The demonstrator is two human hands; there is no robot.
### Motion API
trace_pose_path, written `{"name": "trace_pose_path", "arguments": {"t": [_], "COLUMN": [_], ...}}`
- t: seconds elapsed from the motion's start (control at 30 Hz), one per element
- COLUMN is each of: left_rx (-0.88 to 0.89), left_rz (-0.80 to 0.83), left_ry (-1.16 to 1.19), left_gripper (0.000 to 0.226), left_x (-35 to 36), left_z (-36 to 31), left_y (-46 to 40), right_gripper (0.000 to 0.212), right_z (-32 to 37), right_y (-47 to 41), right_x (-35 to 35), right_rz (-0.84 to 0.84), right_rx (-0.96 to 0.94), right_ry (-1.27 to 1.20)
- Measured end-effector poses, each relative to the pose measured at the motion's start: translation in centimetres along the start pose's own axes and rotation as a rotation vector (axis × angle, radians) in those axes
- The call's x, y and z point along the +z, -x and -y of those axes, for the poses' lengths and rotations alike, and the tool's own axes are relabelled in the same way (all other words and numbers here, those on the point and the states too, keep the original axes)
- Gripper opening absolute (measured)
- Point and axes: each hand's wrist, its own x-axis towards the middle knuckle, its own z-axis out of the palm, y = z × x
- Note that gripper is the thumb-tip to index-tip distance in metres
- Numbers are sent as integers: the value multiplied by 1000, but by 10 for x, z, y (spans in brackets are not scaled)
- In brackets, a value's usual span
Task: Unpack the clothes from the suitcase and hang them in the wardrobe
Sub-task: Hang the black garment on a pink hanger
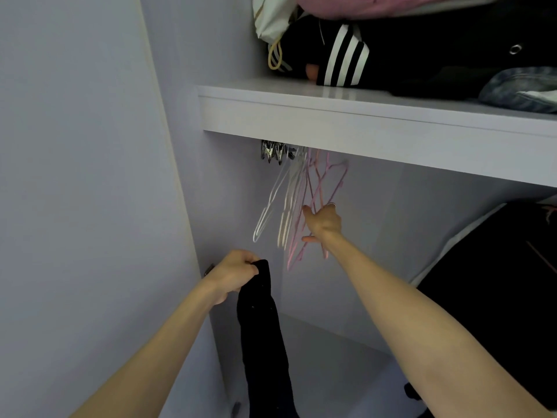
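We are gripping a black garment in our left hand, fingers curled round its top, letting it hang low in the wardrobe | our right hand is reaching among the pink hangers, fingers closing on one | white hangers are hanging just beside, under the shelf

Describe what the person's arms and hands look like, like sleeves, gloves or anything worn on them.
Both forearms are bare as far as the picture shows, with no sleeves, gloves, watch or bracelet in view. The left hand shows nothing worn. The right hand seems to have a thin pale ring on one finger, though it is blurred.
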Motion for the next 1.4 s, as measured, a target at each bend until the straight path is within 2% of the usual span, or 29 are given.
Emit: {"name": "trace_pose_path", "arguments": {"t": [0.1,0.23,0.37,0.5,0.57,0.67,0.83,1.0,1.13,1.23,1.3,1.4], "left_rx": [-7,2,18,32,3,-41,-45,-35,-59,-83,-103,-141], "left_rz": [-5,-8,1,-85,-161,-221,-91,-78,-37,-8,27,80], "left_ry": [0,15,26,29,-2,69,269,136,110,120,142,167], "left_gripper": [23,24,23,10,10,17,17,19,12,10,12,13], "left_x": [0,3,4,4,3,3,10,16,29,43,47,59], "left_z": [0,0,1,8,13,16,6,-5,-12,-15,-15,-10], "left_y": [3,6,9,7,4,3,17,21,21,20,22,22], "right_gripper": [51,53,34,45,43,35,28,38,29,16,29,48], "right_z": [-3,-7,-8,-11,-11,-12,-18,-26,-31,-46,-64,-103], "right_y": [-1,0,-3,-3,-4,-9,-7,0,15,27,31,53], "right_x": [0,-2,-7,-14,-21,-34,-55,-73,-93,-110,-114,-122], "right_rz": [-47,-73,-126,-150,-159,-186,-241,-272,-294,-260,-278,-401], "right_rx": [-17,-46,-70,-54,-32,-45,-84,-164,-172,-137,-80,2], "right_ry": [109,222,330,413,344,98,-61,-131,-299,-321,-270,-150]}}
